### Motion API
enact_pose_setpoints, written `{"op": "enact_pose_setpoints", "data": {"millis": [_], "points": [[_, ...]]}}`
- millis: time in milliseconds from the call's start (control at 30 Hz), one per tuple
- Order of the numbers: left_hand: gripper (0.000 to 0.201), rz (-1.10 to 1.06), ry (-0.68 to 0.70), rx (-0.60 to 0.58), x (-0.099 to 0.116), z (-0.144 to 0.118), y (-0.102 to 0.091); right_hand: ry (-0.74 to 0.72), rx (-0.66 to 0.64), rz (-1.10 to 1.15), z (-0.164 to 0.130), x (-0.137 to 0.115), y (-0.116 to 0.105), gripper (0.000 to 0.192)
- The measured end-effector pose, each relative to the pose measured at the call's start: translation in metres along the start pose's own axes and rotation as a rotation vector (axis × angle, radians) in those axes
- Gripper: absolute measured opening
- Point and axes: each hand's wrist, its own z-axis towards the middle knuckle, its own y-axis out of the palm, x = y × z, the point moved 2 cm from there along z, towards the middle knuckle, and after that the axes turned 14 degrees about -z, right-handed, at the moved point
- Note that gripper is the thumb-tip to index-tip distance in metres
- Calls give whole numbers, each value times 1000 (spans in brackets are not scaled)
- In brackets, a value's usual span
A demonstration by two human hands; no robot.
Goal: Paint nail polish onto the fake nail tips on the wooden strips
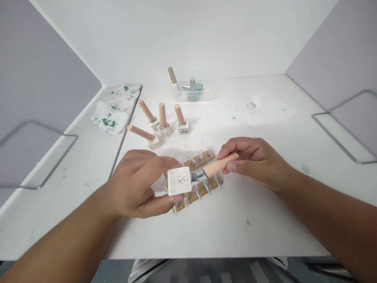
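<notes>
White bottle (pixel 178 181), peach cap (pixel 219 164), green-stained tissues (pixel 114 108).

Four bottles (pixel 160 125) behind nail strips (pixel 203 173)

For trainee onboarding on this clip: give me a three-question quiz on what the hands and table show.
1. True or false: the left hand holds a white square bottle.
2. What does the right hand grip? A) tissue B) peach brush cap C) tray
3. How many capped bottles stand in the group behind the nail-tip strips?

Key: 1 true. 2 B; the cap is off the bottle, its brush near the neck. 3 four.
</notes>
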Motion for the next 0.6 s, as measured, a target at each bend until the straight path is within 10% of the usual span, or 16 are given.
{"op": "enact_pose_setpoints", "data": {"millis": [600], "points": [[25, 30, -9, -3, -3, 1, -4, -441, 12, -765, -11, -24, 7, 8]]}}
